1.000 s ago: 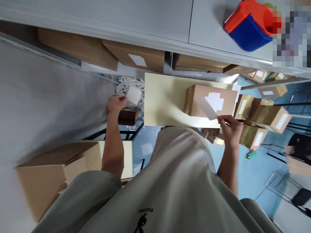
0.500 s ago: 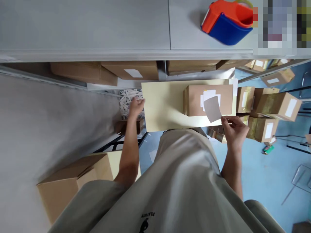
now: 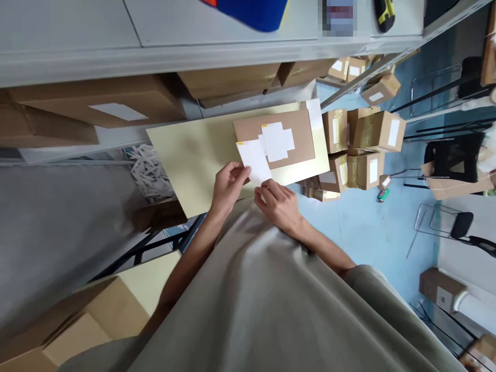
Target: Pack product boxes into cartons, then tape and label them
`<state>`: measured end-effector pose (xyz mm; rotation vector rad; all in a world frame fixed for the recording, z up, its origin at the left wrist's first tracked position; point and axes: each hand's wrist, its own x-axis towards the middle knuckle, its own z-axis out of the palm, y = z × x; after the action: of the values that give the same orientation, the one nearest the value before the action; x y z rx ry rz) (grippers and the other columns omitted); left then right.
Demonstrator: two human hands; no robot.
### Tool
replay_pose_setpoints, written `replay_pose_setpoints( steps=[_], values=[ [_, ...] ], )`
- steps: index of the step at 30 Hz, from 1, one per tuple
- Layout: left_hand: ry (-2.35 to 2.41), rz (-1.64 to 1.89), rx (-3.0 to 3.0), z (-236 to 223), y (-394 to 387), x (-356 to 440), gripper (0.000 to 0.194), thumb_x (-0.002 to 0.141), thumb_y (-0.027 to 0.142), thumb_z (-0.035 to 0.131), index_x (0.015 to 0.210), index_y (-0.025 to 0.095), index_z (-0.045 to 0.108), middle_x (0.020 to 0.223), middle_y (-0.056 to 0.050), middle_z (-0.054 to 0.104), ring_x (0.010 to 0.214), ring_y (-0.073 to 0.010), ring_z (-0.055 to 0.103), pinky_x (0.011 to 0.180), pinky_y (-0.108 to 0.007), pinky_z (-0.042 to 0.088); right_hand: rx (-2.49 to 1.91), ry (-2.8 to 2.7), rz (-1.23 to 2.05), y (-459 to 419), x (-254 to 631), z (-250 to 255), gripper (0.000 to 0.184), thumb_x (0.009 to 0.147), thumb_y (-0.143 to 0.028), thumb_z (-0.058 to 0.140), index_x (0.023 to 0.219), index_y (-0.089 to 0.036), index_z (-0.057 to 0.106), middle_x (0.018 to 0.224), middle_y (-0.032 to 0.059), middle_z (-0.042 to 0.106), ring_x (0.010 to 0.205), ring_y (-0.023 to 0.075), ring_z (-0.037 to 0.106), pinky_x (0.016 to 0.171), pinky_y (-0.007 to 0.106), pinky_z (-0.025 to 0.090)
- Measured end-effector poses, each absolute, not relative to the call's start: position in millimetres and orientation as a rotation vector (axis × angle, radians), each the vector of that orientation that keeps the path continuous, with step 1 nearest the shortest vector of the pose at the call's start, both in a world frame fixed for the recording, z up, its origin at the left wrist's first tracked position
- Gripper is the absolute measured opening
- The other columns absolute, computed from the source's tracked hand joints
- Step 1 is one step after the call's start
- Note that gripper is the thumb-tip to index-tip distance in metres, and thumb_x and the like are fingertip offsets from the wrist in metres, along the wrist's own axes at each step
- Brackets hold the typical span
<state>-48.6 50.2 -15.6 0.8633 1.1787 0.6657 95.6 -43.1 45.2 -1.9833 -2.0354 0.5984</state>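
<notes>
The board (image 3: 194,155) is plain pale yellow. On it, the carton (image 3: 304,137) is matte brown, with white labels (image 3: 276,144) bearing a small yellow patch. Over the board's near edge, the loose label (image 3: 253,159) is white with a yellow corner strip. Left of the board, the paper strips (image 3: 149,170) are white. Beyond it, the shelf top (image 3: 77,31) is pale grey and the dispenser (image 3: 256,11) blue with red-orange. Right of it, the floor (image 3: 349,222) is light blue.
</notes>
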Motion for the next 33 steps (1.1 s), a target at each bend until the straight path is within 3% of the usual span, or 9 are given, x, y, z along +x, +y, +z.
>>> replay_pose_setpoints(
  steps=[3,8,14,21,33],
  values=[
    [1.241,0.659,0.859,-21,46,-42,0.054,0.087,0.071,0.09,0.091,0.025,0.061,0.09,-0.004,0.076,0.096,-0.0242,0.078,0.086,-0.036,0.068,-1.947,-2.077,0.842,-45,104,42,0.025,0.114,-0.013,0.057,0.099,-0.024,0.075,0.116,0.0094,0.078,0.091,0.0212,0.071,0.076,0.035,0.049],
    [1.343,0.686,0.89,-28,39,-23,0.053,0.089,0.075,0.08,0.097,0.026,0.06,0.104,-0.006,0.079,0.103,-0.0238,0.077,0.086,-0.035,0.065,-1.838,-2.043,1.063,-40,137,36,0.017,0.113,-0.026,0.068,0.105,-0.026,0.082,0.124,0.0063,0.079,0.081,0.0178,0.07,0.07,0.034,0.05],
    [1.362,0.651,0.886,-27,33,-2,0.059,0.083,0.078,0.085,0.097,0.026,0.062,0.107,-0.008,0.08,0.105,-0.0263,0.077,0.088,-0.039,0.066,-1.894,-1.417,1.002,-7,209,22,0.018,0.11,-0.035,0.072,0.104,-0.025,0.086,0.115,0.0066,0.078,0.078,0.0181,0.068,0.082,0.038,0.059],
    [1.423,0.663,0.941,-18,26,19,0.061,0.082,0.08,0.087,0.097,0.025,0.065,0.103,-0.008,0.079,0.102,-0.0267,0.076,0.091,-0.041,0.066,-1.813,-1.245,1.233,10,248,3,0.021,0.104,-0.042,0.078,0.096,-0.023,0.083,0.109,0.0063,0.079,0.076,0.0168,0.064,0.081,0.037,0.059],
    [1.516,0.592,0.968,-22,13,33,0.063,0.08,0.082,0.085,0.101,0.025,0.068,0.106,-0.008,0.08,0.109,-0.0284,0.078,0.097,-0.041,0.065,-1.73,-1.419,1.405,19,251,-15,0.01,0.1,-0.025,0.073,0.091,-0.024,0.078,0.106,0.0045,0.08,0.081,0.0184,0.068,0.083,0.036,0.058]
  ],
)
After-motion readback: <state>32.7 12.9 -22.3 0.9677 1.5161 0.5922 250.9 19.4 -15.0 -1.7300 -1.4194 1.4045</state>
